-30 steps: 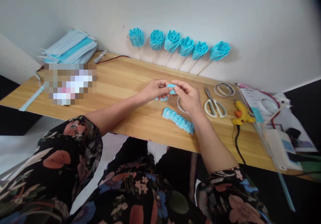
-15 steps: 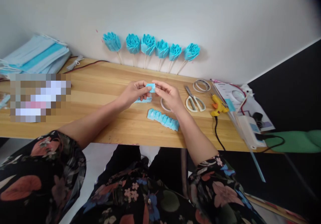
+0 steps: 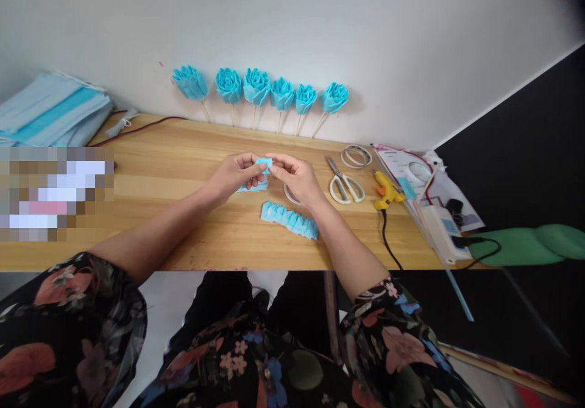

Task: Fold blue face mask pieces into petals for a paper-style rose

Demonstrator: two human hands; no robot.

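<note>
Between my two hands is a small piece of light-blue fabric, held up above the table. My left hand pinches its left side between thumb and fingers. At its right edge, the thumb and fingertips of my right hand close on the same piece. Beneath my left hand lies a low stack of blue fabric pieces, partly hidden. A row of overlapping folded blue pieces lies nearer the table's front edge. A white tape ring is partly covered by my right hand.
Blue fabric flowers on sticks lean against the wall. To the right are scissors, a roll of tape, a yellow glue gun and a white power strip. Blue face masks are piled at the left.
The camera view has shifted, so everything sits a little further left. Both hands still hold the blue piece, with the fingers slightly closer around it.
</note>
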